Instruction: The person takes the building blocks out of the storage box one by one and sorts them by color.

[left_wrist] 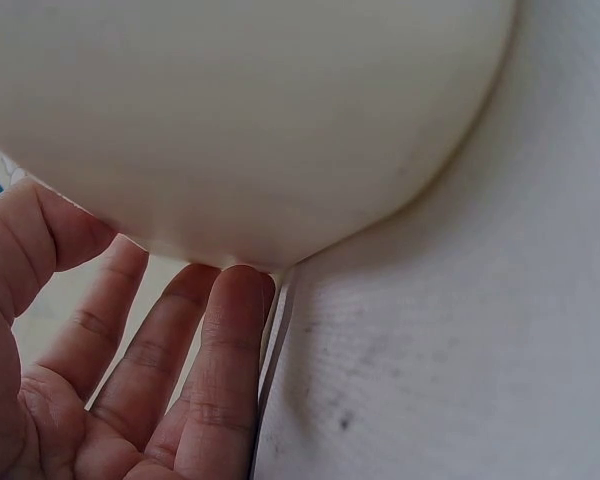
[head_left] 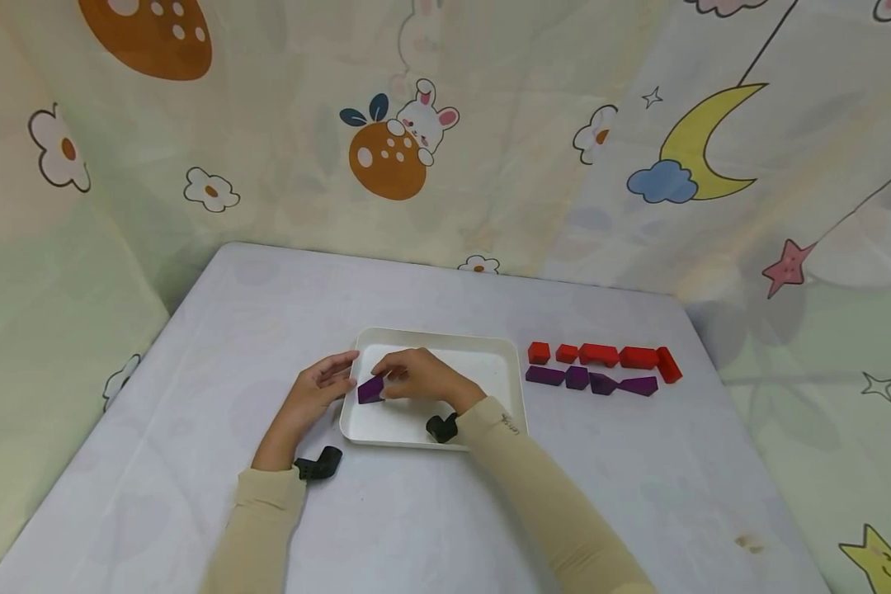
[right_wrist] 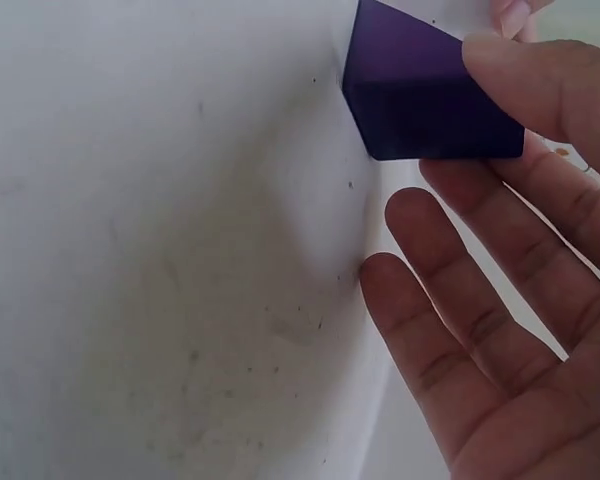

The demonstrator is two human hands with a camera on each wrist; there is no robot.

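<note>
My right hand [head_left: 419, 377] pinches a purple block [head_left: 370, 389] with slanted sides over the left end of a white tray [head_left: 431, 443]. In the right wrist view the thumb lies on one side of the purple block [right_wrist: 420, 85] and fingertips on the other; the remaining fingers reach toward the tray wall. My left hand [head_left: 319, 386] is at the tray's left edge. The left wrist view has its extended fingers [left_wrist: 220, 350] touching the outer side of the tray [left_wrist: 250, 130], thumb close to the rim.
Right of the tray, several red blocks [head_left: 600, 355] form a row, with a row of several purple blocks [head_left: 545, 376] in front of it. A white cloth [head_left: 386, 528] covers the table, and a patterned curtain [head_left: 282, 124] hangs behind. Black devices [head_left: 319, 464] sit at both wrists.
</note>
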